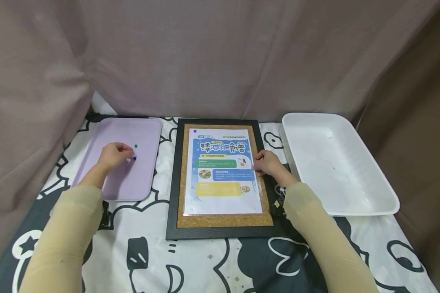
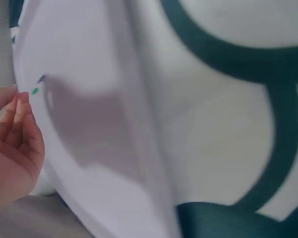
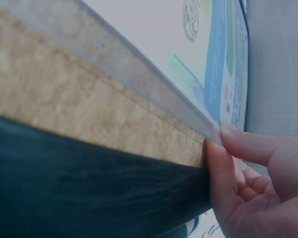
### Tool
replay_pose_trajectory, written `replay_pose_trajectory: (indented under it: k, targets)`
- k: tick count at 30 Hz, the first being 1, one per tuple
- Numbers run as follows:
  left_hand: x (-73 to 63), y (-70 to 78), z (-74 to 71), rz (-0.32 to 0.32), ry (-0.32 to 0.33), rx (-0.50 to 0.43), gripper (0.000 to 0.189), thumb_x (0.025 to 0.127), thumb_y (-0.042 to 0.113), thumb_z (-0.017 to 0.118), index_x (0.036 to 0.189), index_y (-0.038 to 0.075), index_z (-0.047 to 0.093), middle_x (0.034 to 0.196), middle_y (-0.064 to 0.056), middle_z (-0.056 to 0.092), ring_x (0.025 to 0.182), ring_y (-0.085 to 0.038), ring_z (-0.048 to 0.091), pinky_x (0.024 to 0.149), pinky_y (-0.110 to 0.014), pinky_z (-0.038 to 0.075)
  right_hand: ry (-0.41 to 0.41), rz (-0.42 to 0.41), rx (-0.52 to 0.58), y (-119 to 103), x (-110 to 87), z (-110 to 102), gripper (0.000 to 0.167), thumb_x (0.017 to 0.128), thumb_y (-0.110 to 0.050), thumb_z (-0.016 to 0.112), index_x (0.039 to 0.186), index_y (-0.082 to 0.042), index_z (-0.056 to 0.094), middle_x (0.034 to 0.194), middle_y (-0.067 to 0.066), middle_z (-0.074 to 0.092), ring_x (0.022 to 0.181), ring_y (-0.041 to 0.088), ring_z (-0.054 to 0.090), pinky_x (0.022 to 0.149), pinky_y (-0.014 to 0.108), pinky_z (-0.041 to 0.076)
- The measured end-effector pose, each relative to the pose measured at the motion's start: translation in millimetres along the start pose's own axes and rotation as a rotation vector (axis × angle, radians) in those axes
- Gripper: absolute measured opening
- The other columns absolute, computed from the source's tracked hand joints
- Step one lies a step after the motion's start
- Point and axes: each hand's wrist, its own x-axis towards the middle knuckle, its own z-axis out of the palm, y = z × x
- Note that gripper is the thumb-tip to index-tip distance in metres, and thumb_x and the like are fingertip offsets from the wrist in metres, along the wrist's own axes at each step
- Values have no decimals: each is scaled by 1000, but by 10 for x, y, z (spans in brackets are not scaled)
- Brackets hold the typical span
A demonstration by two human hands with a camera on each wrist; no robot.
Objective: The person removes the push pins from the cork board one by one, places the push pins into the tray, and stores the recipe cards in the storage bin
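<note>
Over a lilac tray reaches my left hand, thumb and fingertips drawn together; whether something tiny sits between them I cannot tell. Close to these fingertips, a green pushpin and a dark blue pushpin are on the tray; the left wrist view shows the left hand beside both. My right hand pinches the right edge of a laminated poster between thumb and index finger, as the right wrist view shows. The poster lies on a black-framed corkboard, with a purple pushpin at its upper left corner.
To the right of the corkboard stands a white deep tray, with a few small specks inside. A black-and-white patterned cloth covers the table. Grey-brown curtains hang behind and at both sides.
</note>
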Motion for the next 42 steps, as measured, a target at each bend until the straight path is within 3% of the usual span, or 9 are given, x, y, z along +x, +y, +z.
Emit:
replay_pose_trajectory:
  k: [7, 12, 20, 24, 28, 31, 38, 41, 42]
  targets:
    - [221, 377, -50, 37, -1, -80, 34, 93, 25, 53, 109, -4, 62, 106, -24, 63, 76, -9, 53, 64, -17, 43, 25, 11, -2, 33, -6, -98, 37, 86, -4, 62, 118, 3, 46, 100, 16, 54, 73, 16, 59, 60, 20, 52]
    - [423, 689, 28, 60, 11, -157, 34, 92, 24, 55, 109, -4, 63, 101, -18, 66, 67, -1, 52, 59, -15, 43, 30, 12, 5, 3, -15, -137, 38, 85, -3, 63, 118, 3, 46, 98, 16, 54, 72, 15, 59, 59, 19, 52]
    - [723, 1109, 388, 79, -16, -236, 31, 90, 20, 56, 107, -6, 63, 91, -14, 68, 61, -3, 54, 56, -15, 43, 24, 30, 20, -8, -7, -133, 38, 84, -2, 63, 118, 2, 46, 97, 16, 54, 70, 14, 59, 59, 20, 52]
    - [769, 1333, 557, 60, -42, -234, 30, 91, 17, 55, 108, -6, 62, 91, -16, 66, 63, -9, 56, 53, -14, 41, 28, 33, 16, -17, -17, -131, 38, 85, -3, 63, 118, 2, 46, 98, 16, 54, 70, 14, 59, 58, 20, 52]
    - [845, 1443, 762, 39, -55, -219, 29, 90, 16, 56, 110, -4, 63, 98, -17, 66, 72, -18, 61, 62, -21, 49, 35, 33, 17, -42, -41, -125, 38, 85, -3, 63, 118, 2, 47, 97, 16, 55, 69, 14, 59, 57, 19, 51]
    - [1150, 1234, 1044, 52, -54, -213, 27, 86, 21, 59, 104, 3, 66, 97, -12, 68, 78, -19, 63, 72, -27, 52, 40, 30, 25, -49, -56, -94, 38, 84, -2, 64, 118, 2, 47, 95, 15, 55, 68, 14, 58, 56, 20, 51]
    - [2268, 374, 1998, 90, 12, -71, 23, 79, 27, 67, 97, 13, 68, 84, 0, 67, 75, -15, 58, 68, -27, 46, 26, 28, 33, -63, -74, 18, 37, 83, -1, 64, 116, 3, 48, 91, 14, 55, 66, 13, 57, 54, 20, 50]
    - [2427, 277, 2168, 116, 68, 11, 20, 79, 28, 64, 93, 16, 69, 85, 0, 66, 77, -15, 58, 70, -29, 46, 32, 28, 39, -67, -79, 33, 36, 83, 0, 64, 115, 3, 48, 89, 13, 55, 65, 13, 57, 53, 20, 50]
    - [2388, 324, 2160, 115, 85, 35, 19, 78, 26, 62, 92, 15, 69, 86, -1, 67, 78, -16, 58, 72, -30, 47, 35, 30, 40, -66, -80, 32, 37, 82, 0, 65, 115, 3, 48, 88, 13, 54, 64, 13, 57, 53, 20, 50]
